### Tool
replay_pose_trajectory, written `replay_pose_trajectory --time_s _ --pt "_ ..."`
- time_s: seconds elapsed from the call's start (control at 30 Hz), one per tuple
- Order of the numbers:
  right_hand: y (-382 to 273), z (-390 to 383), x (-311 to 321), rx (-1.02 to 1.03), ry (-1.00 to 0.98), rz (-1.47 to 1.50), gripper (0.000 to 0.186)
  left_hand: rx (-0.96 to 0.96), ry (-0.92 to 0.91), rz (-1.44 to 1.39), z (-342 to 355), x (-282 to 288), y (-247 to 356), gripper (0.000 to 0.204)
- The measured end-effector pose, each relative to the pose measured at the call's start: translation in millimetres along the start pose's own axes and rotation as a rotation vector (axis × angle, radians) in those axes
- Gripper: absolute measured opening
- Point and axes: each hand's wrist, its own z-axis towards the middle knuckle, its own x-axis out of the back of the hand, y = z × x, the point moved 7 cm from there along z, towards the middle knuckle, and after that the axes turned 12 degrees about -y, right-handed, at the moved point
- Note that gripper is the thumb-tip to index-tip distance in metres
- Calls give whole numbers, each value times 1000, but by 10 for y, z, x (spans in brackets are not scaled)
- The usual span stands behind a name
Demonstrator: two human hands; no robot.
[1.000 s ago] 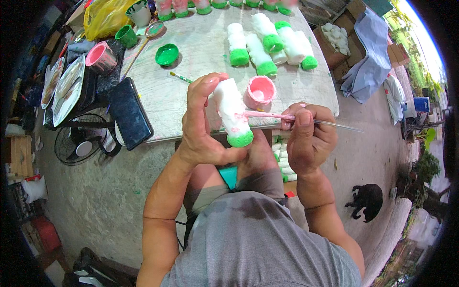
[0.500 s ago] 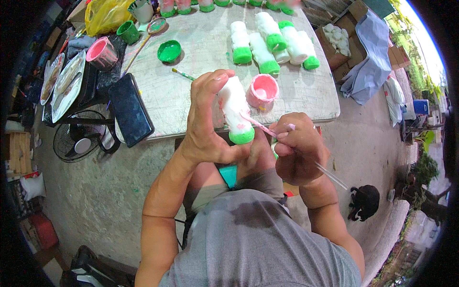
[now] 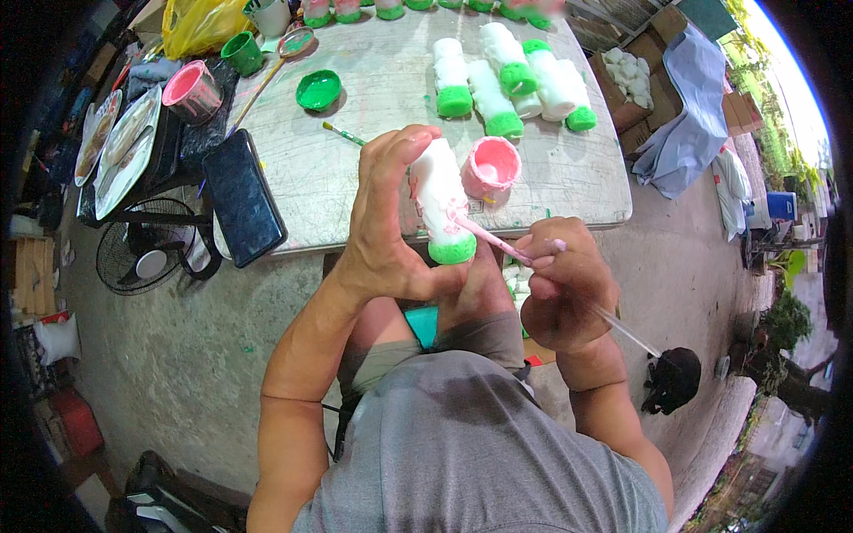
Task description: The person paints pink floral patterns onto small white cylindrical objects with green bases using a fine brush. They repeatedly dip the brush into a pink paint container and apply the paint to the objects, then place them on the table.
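Observation:
My left hand (image 3: pixel 380 218) grips a bumpy white pillar-shaped piece (image 3: pixel 437 182) with a bright green end (image 3: pixel 452 250), its fingers at the upper end and the thumb near the green one. Pink paint marks the white surface. In my right hand (image 3: pixel 569 289) is a slim paintbrush (image 3: pixel 494 237) coated in pink, its tip touching the pillar's side just above the green. A pink-smeared cup (image 3: pixel 491 169) of pink paint stands on the table right beside the pillar.
Several more white-and-green pillars (image 3: pixel 487 99) lie at the table's (image 3: pixel 373 84) far right, with pink-marked ones along its back. A green paint lid (image 3: pixel 318 91), another brush (image 3: pixel 344 134) and a phone (image 3: pixel 243 197) are leftward. A black animal (image 3: pixel 673 380) is on the floor at right.
The pillar and both hands have shifted very slightly, the right hand a little downward and right. More pink shows where the brush tip meets the pillar.

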Motion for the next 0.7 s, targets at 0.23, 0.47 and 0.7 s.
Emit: replay_pose_trajectory --time_s 0.23,0.47,0.7 --pt "211 9 -12 -126 190 233 30 -16 -36 -12 -6 -8 -15 117" --pt "264 38 -19 -140 286 367 27 -1 -25 -46 -22 -17 -35 116" --pt "347 -54 -69 -166 284 409 27 3 14 -106 -21 -20 -43 116"
